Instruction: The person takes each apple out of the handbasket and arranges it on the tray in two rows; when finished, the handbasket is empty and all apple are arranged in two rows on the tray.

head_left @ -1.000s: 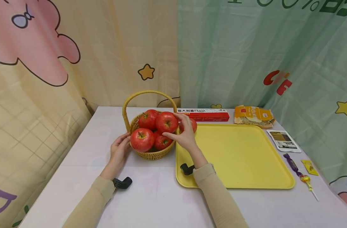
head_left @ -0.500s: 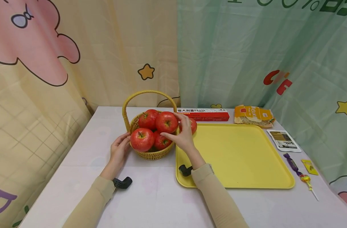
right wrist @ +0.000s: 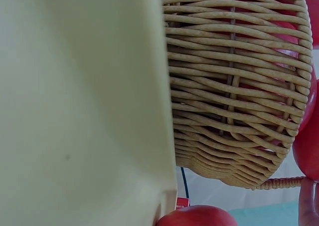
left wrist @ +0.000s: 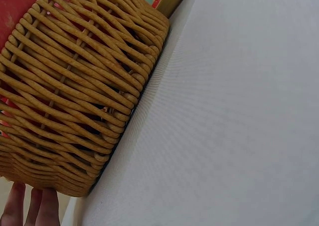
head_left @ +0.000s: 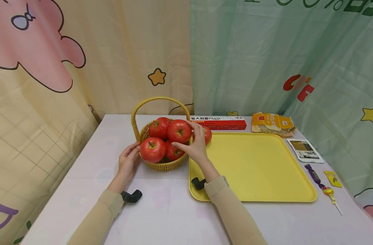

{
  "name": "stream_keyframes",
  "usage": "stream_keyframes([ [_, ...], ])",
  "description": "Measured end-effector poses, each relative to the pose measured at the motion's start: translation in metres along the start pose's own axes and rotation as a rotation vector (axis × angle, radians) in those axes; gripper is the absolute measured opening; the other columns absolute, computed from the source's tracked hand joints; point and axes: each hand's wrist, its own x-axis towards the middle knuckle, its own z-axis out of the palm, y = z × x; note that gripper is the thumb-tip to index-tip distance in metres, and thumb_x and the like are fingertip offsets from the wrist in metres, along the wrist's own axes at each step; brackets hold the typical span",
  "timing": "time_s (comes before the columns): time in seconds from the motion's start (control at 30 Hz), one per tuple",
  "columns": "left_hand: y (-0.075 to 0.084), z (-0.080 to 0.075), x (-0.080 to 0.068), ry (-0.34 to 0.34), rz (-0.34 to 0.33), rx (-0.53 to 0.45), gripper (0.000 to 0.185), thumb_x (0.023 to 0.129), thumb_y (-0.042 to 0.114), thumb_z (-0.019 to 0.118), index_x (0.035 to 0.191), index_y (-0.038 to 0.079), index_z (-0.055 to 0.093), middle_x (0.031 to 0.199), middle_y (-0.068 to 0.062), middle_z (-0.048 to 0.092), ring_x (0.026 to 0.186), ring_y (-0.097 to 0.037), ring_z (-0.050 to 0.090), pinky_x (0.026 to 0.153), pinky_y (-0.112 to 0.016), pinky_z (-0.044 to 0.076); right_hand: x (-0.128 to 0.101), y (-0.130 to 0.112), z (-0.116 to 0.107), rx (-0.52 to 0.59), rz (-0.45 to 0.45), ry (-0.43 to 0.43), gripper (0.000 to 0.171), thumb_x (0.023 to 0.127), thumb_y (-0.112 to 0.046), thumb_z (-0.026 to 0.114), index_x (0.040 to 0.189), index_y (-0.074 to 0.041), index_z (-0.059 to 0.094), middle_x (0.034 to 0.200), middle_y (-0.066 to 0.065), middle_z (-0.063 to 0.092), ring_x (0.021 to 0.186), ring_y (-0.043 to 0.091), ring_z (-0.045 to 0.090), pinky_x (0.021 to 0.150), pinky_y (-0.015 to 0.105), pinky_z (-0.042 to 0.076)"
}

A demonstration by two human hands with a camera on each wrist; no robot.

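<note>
A woven basket (left wrist: 70, 91) sits on a white table (left wrist: 224, 126), with fingertips (left wrist: 31, 207) touching the basket's lower wall.

Bright, even light, soft shadows (head view bends at edges), wrist views sharp.

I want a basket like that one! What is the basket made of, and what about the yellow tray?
The basket looks like woven wicker or rattan: tan strands cross over and under each other, plain in both wrist views, with a dull, natural finish. The tray looks like moulded plastic: one even yellow colour, a smooth surface, rounded corners and a raised rim. Its finish seems matte, though that is hard to tell for sure.
</note>
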Motion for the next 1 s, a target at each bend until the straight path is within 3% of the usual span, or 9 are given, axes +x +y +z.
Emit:
stream_keyframes([
  [0.53, -0.0007, -0.0003, 0.0009, 0.000, 0.004, -0.005, 0.033, 0.094, 0.017, 0.059, 0.124, 0.004, 0.056, 0.122, 0.002, 0.053, 0.107, -0.009, 0.053, 0.086, -0.019, 0.048, -0.0002, 0.0001, 0.0016, -0.006, -0.034, 0.023, 0.076, 0.070, -0.028, 0.084, 0.133, -0.019, 0.042, 0.129, 0.002, 0.042, 0.117, 0.014, 0.037, 0.090, 0.039, 0.047],
  [1.0, -0.0021, -0.0007, 0.0007, 0.000, 0.024, -0.015, 0.025, 0.093, 0.017, 0.060, 0.117, 0.010, 0.063, 0.118, 0.004, 0.056, 0.105, -0.008, 0.055, 0.084, -0.019, 0.049, 0.0006, 0.0025, 0.0016, 0.054, -0.042, 0.031, 0.076, 0.068, -0.022, 0.086, 0.129, -0.015, 0.042, 0.125, 0.004, 0.041, 0.113, 0.016, 0.042, 0.090, 0.041, 0.047],
])
